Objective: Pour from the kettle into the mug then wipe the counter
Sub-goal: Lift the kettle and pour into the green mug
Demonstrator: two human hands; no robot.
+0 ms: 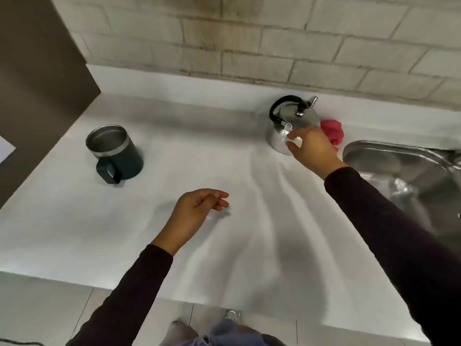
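A steel kettle [291, 118] with a black handle stands upright at the back of the white counter [237, 221], near the wall. My right hand [310, 149] is in front of its lower right side, fingers loosely apart, touching or nearly touching the body; I cannot tell which. A dark green mug [116, 152] with a steel inside stands upright at the left, handle toward me. My left hand [197, 212] hovers over the counter's middle, fingers loosely curled, holding nothing. A red cloth [333, 132] lies crumpled just behind and right of the kettle, partly hidden by my right hand.
A steel sink [404, 176] is set into the counter at the right. A brick wall [249, 41] runs along the back. A brown panel [37, 96] stands at the left end. The counter's front edge is near my body.
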